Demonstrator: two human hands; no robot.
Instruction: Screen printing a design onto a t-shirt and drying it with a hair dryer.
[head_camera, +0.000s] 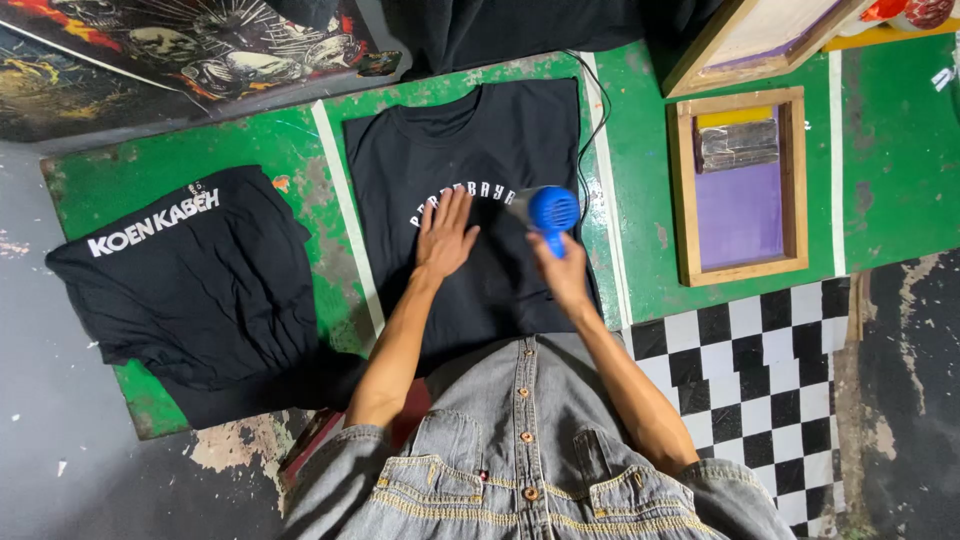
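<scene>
Bench: green worktable (640, 200), paint worn, checkered floor at its right.
Shirts: two black; one flat (500, 290), one folded (190, 290).
Frames: two wooden screens (741, 185) (one half out of view).
Left hand (445, 240): fingers spread flat, pressing the printed arc.
Right hand (562, 275): closed around one blue hair dryer (548, 212).
Risk: heat held close could scorch fabric; palm may smear wet ink.

Table: a green painted table (880, 180) stood across the view, its paint worn and chipped, with pale tape lines (345, 215) running over it.
Floor, left: grey concrete floor (60, 440), stained, with some flaked patches.
Floor, right: black and white checkered tiles (770, 380) lay below the table edge.
Upper left: a dark printed poster (190, 50) with skulls lay flat.
Light: it was even and quite soft, with no hard shadows.
</scene>
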